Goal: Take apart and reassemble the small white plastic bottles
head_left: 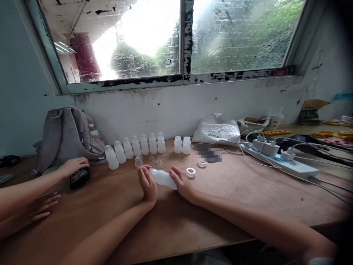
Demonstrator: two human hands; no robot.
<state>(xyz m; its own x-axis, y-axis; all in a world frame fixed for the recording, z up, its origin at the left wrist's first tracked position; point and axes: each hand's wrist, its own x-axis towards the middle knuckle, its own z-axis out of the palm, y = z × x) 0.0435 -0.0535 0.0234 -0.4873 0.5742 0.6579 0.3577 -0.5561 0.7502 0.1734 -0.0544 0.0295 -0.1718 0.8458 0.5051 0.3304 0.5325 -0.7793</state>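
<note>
Above the brown wooden table (248,195), a translucent white plastic bottle (164,179) is held nearly horizontal between both hands. The left hand (148,183) has its fingers curled closely around the neck end; the right hand (182,182) is wrapped around the base. One white plastic ring (191,177) lies just beside the right hand. Seven clear-topped white bottles (128,149) stand in a row beyond.
</note>
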